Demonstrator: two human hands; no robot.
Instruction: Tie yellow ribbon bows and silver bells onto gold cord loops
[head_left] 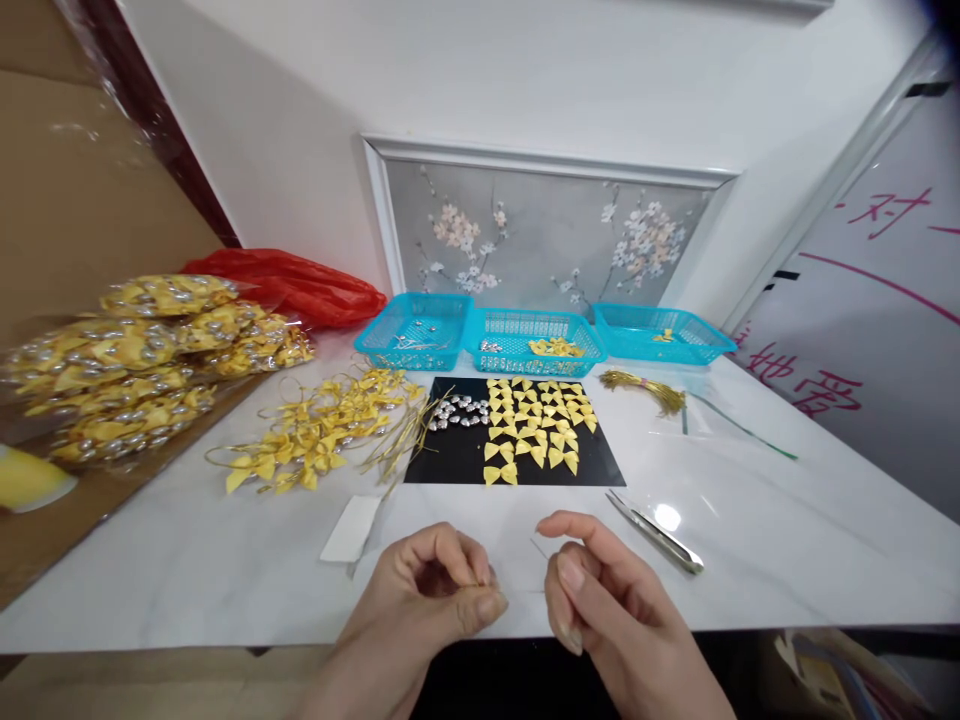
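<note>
My left hand is pinched closed, thumb against fingers, just over the table's front edge. A sliver of something gold-brown shows between its fingertips, too small to name. Beside it, my right hand is curled with the index finger raised. A thin needle sticks out from its fingers, pointing up and left. Past the hands lies a black mat, with yellow bows in rows and silver heart-shaped beads. Gold cords lie loose at the mat's left edge.
Tweezers lie right of the mat. Blue baskets line the wall, near a gold cord bundle. Finished bow loops, a white card, bagged bows and a red bag are leftward.
</note>
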